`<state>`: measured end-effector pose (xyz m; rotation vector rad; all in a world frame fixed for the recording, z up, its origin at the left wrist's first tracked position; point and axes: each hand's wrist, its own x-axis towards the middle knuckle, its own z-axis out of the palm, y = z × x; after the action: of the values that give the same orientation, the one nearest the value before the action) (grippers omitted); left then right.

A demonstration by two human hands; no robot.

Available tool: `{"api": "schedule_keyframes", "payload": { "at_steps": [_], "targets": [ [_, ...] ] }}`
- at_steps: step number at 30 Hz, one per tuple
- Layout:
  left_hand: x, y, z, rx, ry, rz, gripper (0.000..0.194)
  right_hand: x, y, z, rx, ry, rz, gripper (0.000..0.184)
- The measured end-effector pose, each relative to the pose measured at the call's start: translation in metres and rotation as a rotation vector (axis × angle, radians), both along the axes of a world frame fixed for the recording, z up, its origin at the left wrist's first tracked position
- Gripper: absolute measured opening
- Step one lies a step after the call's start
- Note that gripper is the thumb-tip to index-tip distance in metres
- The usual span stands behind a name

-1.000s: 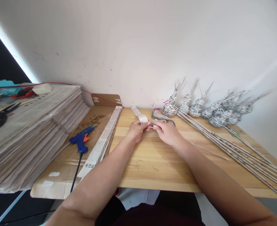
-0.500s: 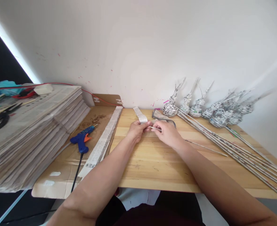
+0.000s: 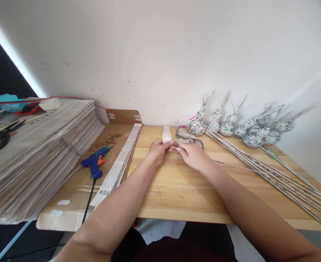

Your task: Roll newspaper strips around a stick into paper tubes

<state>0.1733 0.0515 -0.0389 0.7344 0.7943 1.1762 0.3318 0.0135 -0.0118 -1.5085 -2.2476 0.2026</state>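
Observation:
Between the finger and thumb of my left hand [image 3: 160, 151] is a strip of newspaper [image 3: 166, 134], whose flat loose end reaches away over the table. The strip narrows into a thin rolled paper tube between my hands. My right hand [image 3: 190, 153] pinches that tube close to my left fingertips. From under my right wrist the tube's thin tail [image 3: 234, 165] runs out to the right across the wood. Just beyond my right hand lies a crumpled grey-beige cloth [image 3: 187, 135].
Left on cardboard [image 3: 67, 214] lie a blue glue gun [image 3: 93, 162] and a row of newspaper strips [image 3: 119, 163]. A tall newspaper stack [image 3: 46, 156] stands farther left. On the right are long paper tubes [image 3: 248, 162] and several woven paper figures [image 3: 197, 125] against the wall.
The strip's loose end has swung right and looks shorter. The tube's tail has shifted right and up, meeting the bundle of tubes. My right hand changed its grip; my left stayed put.

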Motion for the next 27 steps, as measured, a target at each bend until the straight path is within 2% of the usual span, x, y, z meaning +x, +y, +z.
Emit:
{"api": "schedule_keyframes", "payload": {
  "at_steps": [6,11,14,17,21,25,27],
  "targets": [
    [-0.0004,-0.0002,0.0021,-0.011,-0.008,0.008,0.029,-0.0013,-0.0003,-0.0009,0.072,0.089,0.018,0.014],
    [-0.0006,0.0004,0.0022,-0.021,-0.016,0.012,0.027,-0.0005,-0.0004,0.0002,-0.064,0.059,0.009,0.029],
    [-0.0006,0.0007,0.002,-0.021,-0.018,0.017,0.026,-0.0008,-0.0007,-0.0006,-0.039,0.106,-0.006,0.018],
    [-0.0007,0.0009,0.0022,-0.027,-0.009,0.028,0.028,-0.0016,0.0,-0.0026,0.017,0.131,-0.015,0.016],
    [-0.0012,0.0012,0.0021,-0.033,-0.011,0.038,0.029,-0.0024,0.0008,-0.004,-0.055,0.108,-0.004,0.033],
    [-0.0014,0.0015,0.0016,-0.013,-0.017,0.027,0.031,-0.0032,-0.0004,-0.0034,0.009,0.119,-0.034,0.018],
    [-0.0018,0.0016,0.002,-0.007,-0.008,0.034,0.031,-0.0031,-0.0006,-0.0033,0.018,0.105,-0.031,0.019]
  ]
}}
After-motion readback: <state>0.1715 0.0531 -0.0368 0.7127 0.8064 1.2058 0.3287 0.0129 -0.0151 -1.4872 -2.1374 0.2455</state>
